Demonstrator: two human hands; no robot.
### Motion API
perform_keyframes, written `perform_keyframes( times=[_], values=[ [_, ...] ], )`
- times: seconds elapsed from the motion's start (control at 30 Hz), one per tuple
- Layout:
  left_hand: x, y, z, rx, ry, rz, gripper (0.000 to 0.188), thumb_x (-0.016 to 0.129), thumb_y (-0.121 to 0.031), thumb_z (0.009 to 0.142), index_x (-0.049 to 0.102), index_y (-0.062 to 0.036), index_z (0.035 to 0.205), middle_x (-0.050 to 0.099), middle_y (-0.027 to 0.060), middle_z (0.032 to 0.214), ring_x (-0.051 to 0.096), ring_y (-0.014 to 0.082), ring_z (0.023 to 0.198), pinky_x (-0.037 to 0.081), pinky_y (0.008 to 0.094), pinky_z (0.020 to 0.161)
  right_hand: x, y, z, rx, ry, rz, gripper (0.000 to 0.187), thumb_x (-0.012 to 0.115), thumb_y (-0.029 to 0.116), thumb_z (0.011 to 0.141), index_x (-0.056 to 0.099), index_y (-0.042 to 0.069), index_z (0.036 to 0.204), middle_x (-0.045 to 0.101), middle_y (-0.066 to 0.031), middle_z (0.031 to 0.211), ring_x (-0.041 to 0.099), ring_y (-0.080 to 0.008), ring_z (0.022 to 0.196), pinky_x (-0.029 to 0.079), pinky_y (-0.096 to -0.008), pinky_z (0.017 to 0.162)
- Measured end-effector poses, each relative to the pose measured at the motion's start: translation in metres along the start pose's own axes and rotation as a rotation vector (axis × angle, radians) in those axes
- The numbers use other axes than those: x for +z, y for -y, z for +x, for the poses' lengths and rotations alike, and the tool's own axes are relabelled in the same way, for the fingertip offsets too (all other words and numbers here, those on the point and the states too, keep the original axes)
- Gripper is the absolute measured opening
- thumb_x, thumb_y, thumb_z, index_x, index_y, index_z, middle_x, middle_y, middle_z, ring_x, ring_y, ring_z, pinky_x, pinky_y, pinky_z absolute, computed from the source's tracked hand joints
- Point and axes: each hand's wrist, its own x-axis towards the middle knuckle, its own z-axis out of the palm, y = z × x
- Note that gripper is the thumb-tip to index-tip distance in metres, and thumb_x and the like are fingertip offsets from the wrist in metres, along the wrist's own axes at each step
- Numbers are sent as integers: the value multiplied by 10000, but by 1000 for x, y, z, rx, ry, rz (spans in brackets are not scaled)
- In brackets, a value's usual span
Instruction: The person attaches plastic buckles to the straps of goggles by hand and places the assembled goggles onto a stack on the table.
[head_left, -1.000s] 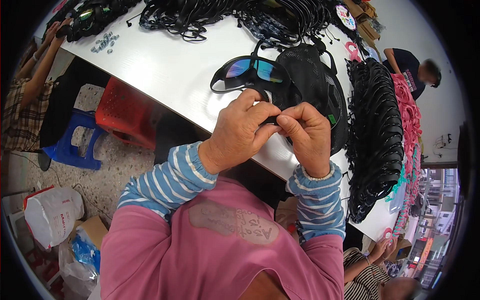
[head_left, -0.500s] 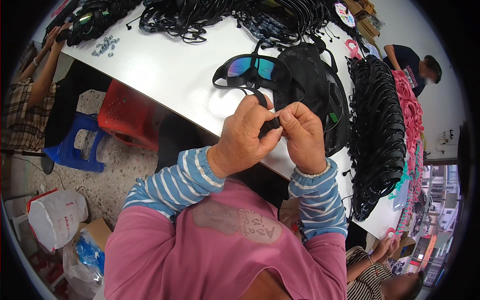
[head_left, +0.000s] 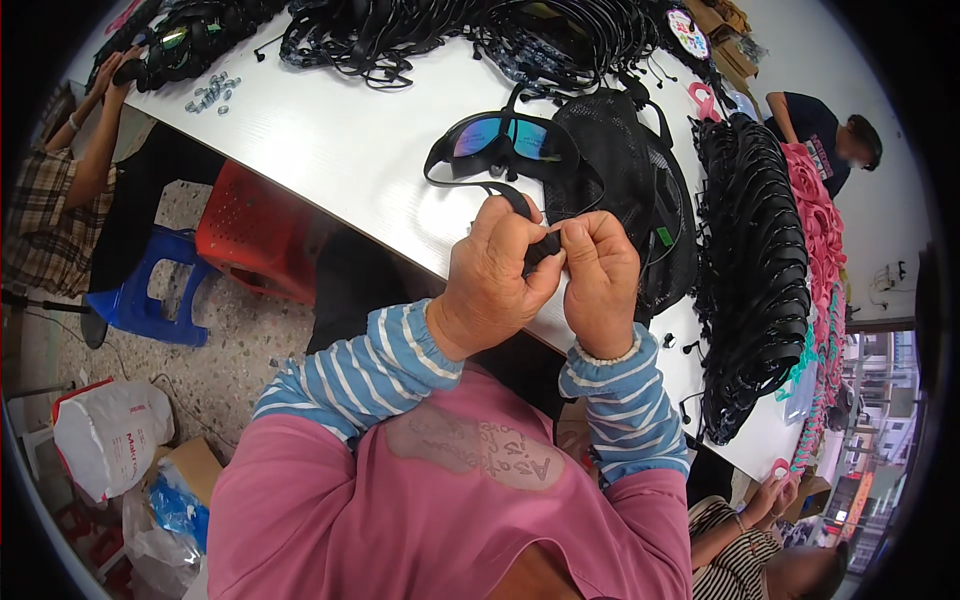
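Observation:
Black swim goggles (head_left: 555,150) with mirrored blue-purple lenses rest on the white table, in front of my hands. Their black strap (head_left: 512,195) runs back to my left hand (head_left: 495,270), whose fingers are closed around it. My right hand (head_left: 605,275) pinches the black strap end between thumb and finger, right beside the left hand. The fingertips of both hands almost touch, and what lies between them is partly hidden. Just beyond, a black mesh bag (head_left: 610,150) lies against the goggles.
Heaps of black goggles (head_left: 370,35) line the far side of the white table (head_left: 330,130), and a long black row (head_left: 755,270) fills the right. Small clear pieces (head_left: 212,93) lie at the far left. A red crate (head_left: 255,225) and blue stool (head_left: 160,285) stand left. Co-workers sit nearby.
Both hands keep their hold on the strap and have shifted only slightly. My right wrist and forearm have moved a little to the left.

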Motion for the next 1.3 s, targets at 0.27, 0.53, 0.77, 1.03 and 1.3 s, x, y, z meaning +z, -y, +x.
perform_keyframes(
  times=[0.27,0.53,0.77,1.03,1.3],
  values=[
    [2,3,1,-19,5,-15,314,661,-9,642,454,-16,877,483,145,852,549,292,661,473,332,510,-2,3,2,45,-6,105,112,526,94,865,503,0,810,531,-11,699,484,-52,609,407,-187,547],
    [0,6,-2,-51,12,12,345,631,38,642,452,-24,931,485,168,888,541,313,724,466,341,543,-3,4,3,169,167,305,117,593,28,798,549,-1,902,568,-14,806,520,-58,728,427,-183,659],
    [-4,-2,0,-231,89,-168,304,584,41,697,521,9,992,510,125,991,516,192,827,434,301,696,-5,-7,4,14,-13,216,128,568,-13,809,561,-4,936,576,-22,819,532,-70,748,448,-198,680],
    [-16,-10,5,-373,149,-280,341,491,62,768,508,22,1106,526,107,1027,552,149,759,435,212,644,-8,-5,4,30,4,302,166,547,-11,824,508,15,984,561,-39,891,546,-94,768,460,-227,735],
    [-39,-5,31,-22,297,344,295,629,-60,698,571,-43,987,568,111,834,563,257,775,411,345,669,-19,8,8,92,178,574,168,501,31,857,471,8,1020,550,-71,916,578,-155,753,502,-295,744]
  ],
)
